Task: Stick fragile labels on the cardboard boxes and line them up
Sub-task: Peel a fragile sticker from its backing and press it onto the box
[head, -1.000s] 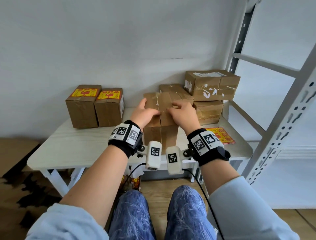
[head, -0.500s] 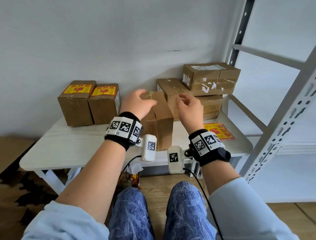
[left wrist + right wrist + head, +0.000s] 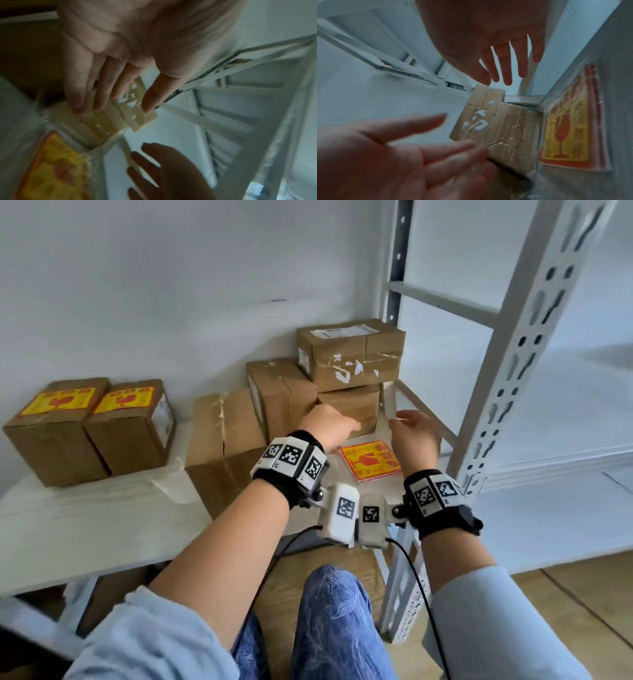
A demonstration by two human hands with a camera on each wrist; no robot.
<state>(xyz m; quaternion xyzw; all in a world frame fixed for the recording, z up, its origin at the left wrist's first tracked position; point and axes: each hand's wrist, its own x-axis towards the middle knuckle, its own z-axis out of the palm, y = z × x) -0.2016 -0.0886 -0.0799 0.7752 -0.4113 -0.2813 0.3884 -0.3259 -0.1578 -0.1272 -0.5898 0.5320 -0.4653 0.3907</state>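
Two cardboard boxes with yellow-red fragile labels [image 3: 56,400] [image 3: 125,397] stand side by side at the table's left. An unlabelled box [image 3: 222,436] stands in the middle, with another unlabelled box [image 3: 281,395] behind it. At the back right, a taped box [image 3: 349,354] lies on a lower box [image 3: 349,407]. A stack of fragile labels [image 3: 371,460] lies flat between my wrists. My left hand [image 3: 327,424] reaches with straight fingers to the lower box's front; whether it touches is unclear. My right hand [image 3: 412,433] hovers open past that box's right end, holding nothing.
A white table [image 3: 85,515] carries everything. A grey metal shelving rack [image 3: 507,364] stands close on the right, its upright just beyond my right hand. A white wall backs the table. My knees are below the table's front edge.
Both hands left the middle unlabelled box and moved right to the stacked boxes. That box now stands alone nearer the labelled pair. My view has turned right and closer.
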